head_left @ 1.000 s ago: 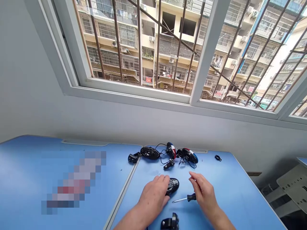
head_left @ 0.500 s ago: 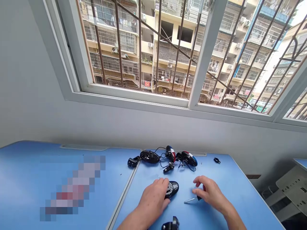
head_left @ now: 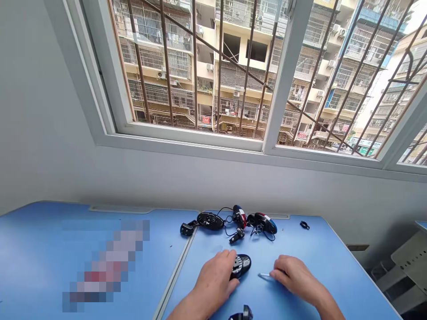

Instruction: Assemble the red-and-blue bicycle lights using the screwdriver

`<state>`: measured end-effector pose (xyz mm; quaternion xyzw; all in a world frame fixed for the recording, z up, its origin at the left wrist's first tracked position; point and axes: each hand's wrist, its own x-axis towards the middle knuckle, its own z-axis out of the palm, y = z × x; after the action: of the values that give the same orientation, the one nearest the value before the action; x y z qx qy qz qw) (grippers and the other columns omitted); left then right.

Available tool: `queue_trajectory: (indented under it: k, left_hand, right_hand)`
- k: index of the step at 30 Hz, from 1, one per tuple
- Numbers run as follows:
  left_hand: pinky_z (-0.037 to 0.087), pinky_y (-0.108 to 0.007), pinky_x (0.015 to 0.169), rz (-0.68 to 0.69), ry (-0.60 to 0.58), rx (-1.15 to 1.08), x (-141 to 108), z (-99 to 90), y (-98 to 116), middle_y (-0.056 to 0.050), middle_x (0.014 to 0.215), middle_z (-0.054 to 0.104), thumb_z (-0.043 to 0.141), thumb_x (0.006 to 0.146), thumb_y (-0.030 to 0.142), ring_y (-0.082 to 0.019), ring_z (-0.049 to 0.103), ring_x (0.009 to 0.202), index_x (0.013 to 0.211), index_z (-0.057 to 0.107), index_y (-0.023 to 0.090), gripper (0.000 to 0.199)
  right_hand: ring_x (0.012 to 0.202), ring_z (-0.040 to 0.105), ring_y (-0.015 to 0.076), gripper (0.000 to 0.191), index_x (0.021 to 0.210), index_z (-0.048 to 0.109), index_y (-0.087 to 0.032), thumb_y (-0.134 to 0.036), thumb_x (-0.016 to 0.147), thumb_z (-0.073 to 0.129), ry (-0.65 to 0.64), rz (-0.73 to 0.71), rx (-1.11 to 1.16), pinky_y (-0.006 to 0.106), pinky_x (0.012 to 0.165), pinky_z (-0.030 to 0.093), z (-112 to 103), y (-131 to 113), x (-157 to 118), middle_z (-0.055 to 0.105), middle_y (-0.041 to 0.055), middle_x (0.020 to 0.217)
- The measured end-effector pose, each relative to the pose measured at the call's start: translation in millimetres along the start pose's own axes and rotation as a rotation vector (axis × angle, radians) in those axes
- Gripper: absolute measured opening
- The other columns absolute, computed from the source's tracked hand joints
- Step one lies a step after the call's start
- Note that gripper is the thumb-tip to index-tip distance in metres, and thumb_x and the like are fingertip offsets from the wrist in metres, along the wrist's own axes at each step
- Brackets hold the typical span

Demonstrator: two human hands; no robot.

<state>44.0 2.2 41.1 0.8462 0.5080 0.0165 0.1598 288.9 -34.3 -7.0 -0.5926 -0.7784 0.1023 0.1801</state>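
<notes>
On the blue table, my left hand [head_left: 216,278] is closed around the left part of a black oval device [head_left: 243,265] with a ribbed round face. To its right, my right hand [head_left: 295,276] has its fingers closed on a screwdriver; only the metal shaft [head_left: 264,275] shows, pointing left toward the device, and the handle is hidden in the hand. The shaft and the device are apart. Another black part [head_left: 245,314] lies at the bottom edge, partly cut off.
Behind the hands lie a black oval device [head_left: 210,221], two black ones with red, white and blue [head_left: 239,216] [head_left: 266,223], small black pieces [head_left: 187,228] [head_left: 236,236] and cables. A black ring [head_left: 304,225] is at the back right. Wall and barred window stand beyond.
My right hand has come down onto the screwdriver and its fingers have closed; the dark handle end is now covered. My left hand stays on the device. The view has shifted slightly.
</notes>
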Motion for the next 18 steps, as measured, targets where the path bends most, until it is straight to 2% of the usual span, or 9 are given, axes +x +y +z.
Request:
queue_trajectory:
  k: [3,5,9,14,16,18]
  left_hand:
    - [0.045,-0.034,0.081,0.001,0.001,0.002,-0.1,-0.7,0.9,-0.008,0.105,0.065,0.06,0.074,0.023,-0.028,0.06,0.1,0.097,0.056,0.02,0.024]
    - [0.045,-0.033,0.081,-0.003,0.005,0.001,0.1,-0.8,2.2,-0.007,0.105,0.065,0.06,0.073,0.022,-0.027,0.059,0.1,0.097,0.056,0.022,0.024]
    - [0.044,-0.032,0.08,0.011,0.003,-0.001,1.3,0.8,3.9,-0.005,0.104,0.064,0.06,0.073,0.021,-0.027,0.06,0.1,0.096,0.055,0.022,0.024]
    - [0.044,-0.032,0.079,0.057,0.06,-0.018,3.9,8.0,1.3,-0.004,0.104,0.063,0.061,0.071,0.02,-0.027,0.057,0.102,0.096,0.056,0.022,0.026]
    - [0.044,-0.031,0.08,0.074,0.09,-0.03,5.3,12.2,-0.8,-0.003,0.104,0.064,0.062,0.07,0.019,-0.026,0.057,0.101,0.097,0.057,0.024,0.027]
    - [0.044,-0.031,0.081,0.103,0.14,-0.06,7.1,17.0,-3.1,-0.003,0.104,0.064,0.063,0.071,0.018,-0.025,0.058,0.099,0.099,0.058,0.024,0.03]
  right_hand:
    - [0.057,0.057,0.0139,0.03,0.065,0.061,-0.023,-0.033,0.091,0.05,0.225,0.067,-0.047,0.023,0.052,0.035,15.4,6.4,8.5,0.064,-0.0007,0.066]
    - [0.061,0.059,0.0161,0.029,0.068,0.061,-0.023,-0.037,0.091,0.05,0.306,0.09,-0.056,0.024,0.054,0.038,26.3,6.9,14.3,0.064,0.0008,0.068]
    - [0.071,0.06,0.02,0.028,0.07,0.06,-0.022,-0.04,0.09,0.051,0.371,0.099,-0.042,0.026,0.057,0.041,39.7,2.0,22.6,0.064,0.0036,0.074]
    - [0.081,0.062,0.0211,0.031,0.082,0.063,-0.022,-0.046,0.091,0.045,0.463,0.074,0.059,0.028,0.064,0.048,35.3,-4.5,23.9,0.066,0.0073,0.086]
    - [0.077,0.063,0.0198,0.039,0.084,0.061,-0.02,-0.047,0.095,0.035,0.493,0.073,0.111,0.03,0.065,0.05,32.4,-9.9,22.5,0.066,0.0079,0.083]
    - [0.061,0.063,0.0162,0.046,0.086,0.059,-0.019,-0.049,0.097,0.027,0.443,0.12,0.244,0.027,0.054,0.051,32.0,-18.9,21.2,0.064,0.0054,0.074]
